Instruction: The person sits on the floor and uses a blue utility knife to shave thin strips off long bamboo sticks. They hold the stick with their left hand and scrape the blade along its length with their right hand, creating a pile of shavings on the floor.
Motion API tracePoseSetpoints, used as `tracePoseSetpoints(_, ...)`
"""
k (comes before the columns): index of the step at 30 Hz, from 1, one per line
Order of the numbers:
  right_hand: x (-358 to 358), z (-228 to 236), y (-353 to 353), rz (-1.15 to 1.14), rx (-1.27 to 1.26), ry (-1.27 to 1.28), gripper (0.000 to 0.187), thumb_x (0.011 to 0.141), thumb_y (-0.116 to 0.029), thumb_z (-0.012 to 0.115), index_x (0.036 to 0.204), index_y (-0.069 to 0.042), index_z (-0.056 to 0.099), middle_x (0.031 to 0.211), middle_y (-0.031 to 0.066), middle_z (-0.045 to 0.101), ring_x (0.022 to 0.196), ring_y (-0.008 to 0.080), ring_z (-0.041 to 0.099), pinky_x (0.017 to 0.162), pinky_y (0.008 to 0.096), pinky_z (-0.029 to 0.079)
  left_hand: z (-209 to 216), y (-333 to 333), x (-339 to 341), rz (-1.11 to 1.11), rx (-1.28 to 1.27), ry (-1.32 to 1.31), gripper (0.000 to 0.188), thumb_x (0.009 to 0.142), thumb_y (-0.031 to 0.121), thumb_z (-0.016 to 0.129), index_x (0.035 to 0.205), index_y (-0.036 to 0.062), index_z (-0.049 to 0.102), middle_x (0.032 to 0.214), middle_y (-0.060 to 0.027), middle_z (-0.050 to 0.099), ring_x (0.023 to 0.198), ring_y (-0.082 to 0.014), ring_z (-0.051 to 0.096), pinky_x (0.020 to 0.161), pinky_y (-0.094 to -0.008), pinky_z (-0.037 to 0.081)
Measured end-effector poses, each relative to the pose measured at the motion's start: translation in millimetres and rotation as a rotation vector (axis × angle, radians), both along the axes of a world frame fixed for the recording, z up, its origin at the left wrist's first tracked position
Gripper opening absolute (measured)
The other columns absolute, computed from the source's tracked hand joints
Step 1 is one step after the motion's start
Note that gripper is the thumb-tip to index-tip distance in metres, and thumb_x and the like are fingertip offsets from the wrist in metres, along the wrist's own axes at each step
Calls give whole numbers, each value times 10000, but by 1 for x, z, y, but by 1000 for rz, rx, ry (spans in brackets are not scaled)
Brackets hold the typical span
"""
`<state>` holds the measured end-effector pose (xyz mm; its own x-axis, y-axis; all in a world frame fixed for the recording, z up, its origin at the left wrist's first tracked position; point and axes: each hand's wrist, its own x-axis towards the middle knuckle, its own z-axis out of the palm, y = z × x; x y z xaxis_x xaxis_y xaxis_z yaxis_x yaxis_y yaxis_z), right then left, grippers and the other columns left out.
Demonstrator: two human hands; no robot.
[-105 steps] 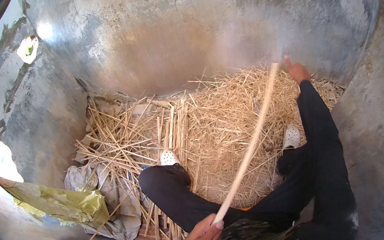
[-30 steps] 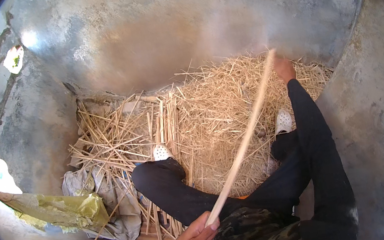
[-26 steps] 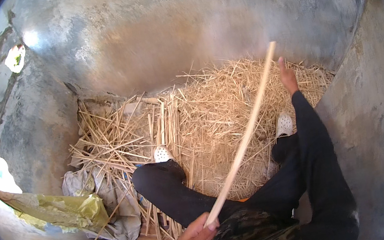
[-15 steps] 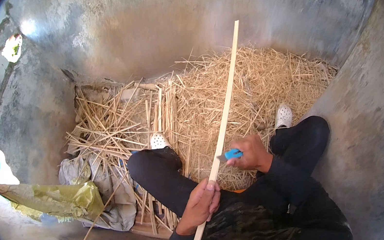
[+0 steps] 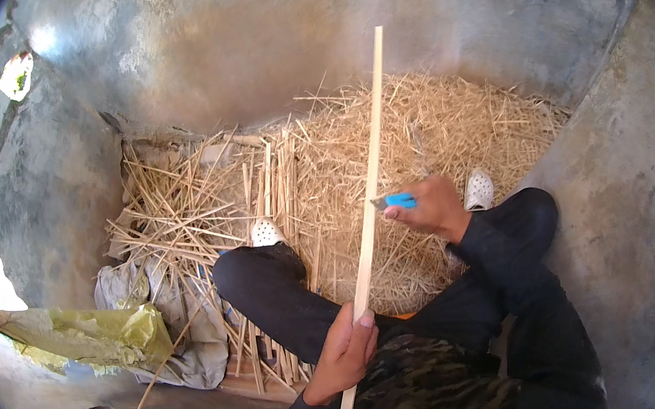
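Observation:
A long, flat, pale wooden strip [image 5: 371,152] slants upward and away from my lap, its far end over the straw. My left hand [image 5: 343,354] is wrapped round its lower part, thumb on top, and the near end pokes out below the hand. In my right hand [image 5: 433,205] is a utility knife [image 5: 400,201] with a blue handle. Its blade touches or nearly touches the strip's right edge, about midway along. The fingers of the right hand hide part of the handle.
A heap of shavings and straw [image 5: 450,124] lies between my feet and the back wall. Loose thin sticks [image 5: 177,209] pile up at the left. Yellowish sacking [image 5: 123,329] and a grey cloth [image 5: 205,347] lie lower left. Concrete walls [image 5: 279,35] surround me; white clogs [image 5: 266,231] are on my feet.
My right hand and the knife have moved away from me, farther up the strip. The strip's far end has swung a little left. My left hand keeps its grip.

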<state>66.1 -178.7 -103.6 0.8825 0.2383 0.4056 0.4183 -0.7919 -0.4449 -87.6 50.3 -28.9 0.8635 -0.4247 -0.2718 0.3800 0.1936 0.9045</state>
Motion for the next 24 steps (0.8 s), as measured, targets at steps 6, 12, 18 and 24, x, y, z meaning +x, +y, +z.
tracePoseSetpoints(6,-13,21,16,159,-82,-203,632,788,-741,507,606,-152,646,440,71,481,413,243,539,404,368,403,-5,7,-5,-13,-48,38,179,1022,260,406,946,98,404,591,45,308,484,-55,295,465,-218,258)
tracePoseSetpoints(12,-11,23,12,89,-51,-104,661,783,-739,511,581,-121,633,466,93,528,416,257,544,413,388,410,-3,11,1,-20,7,62,187,1016,271,422,959,94,410,599,42,308,497,-52,294,476,-218,255)
tracePoseSetpoints(18,40,12,-22,-78,-42,-125,676,800,-739,489,590,-115,644,469,82,530,412,261,518,427,400,407,-1,12,-10,-51,-3,72,202,1008,282,444,968,86,417,620,40,318,516,-48,307,485,-214,263)
tracePoseSetpoints(24,147,48,-125,-554,-129,37,859,820,-795,352,672,-9,666,519,172,540,498,328,560,511,466,433,-3,14,-13,-164,53,43,154,1027,227,404,1009,75,422,628,55,335,519,-35,315,461,-196,254)
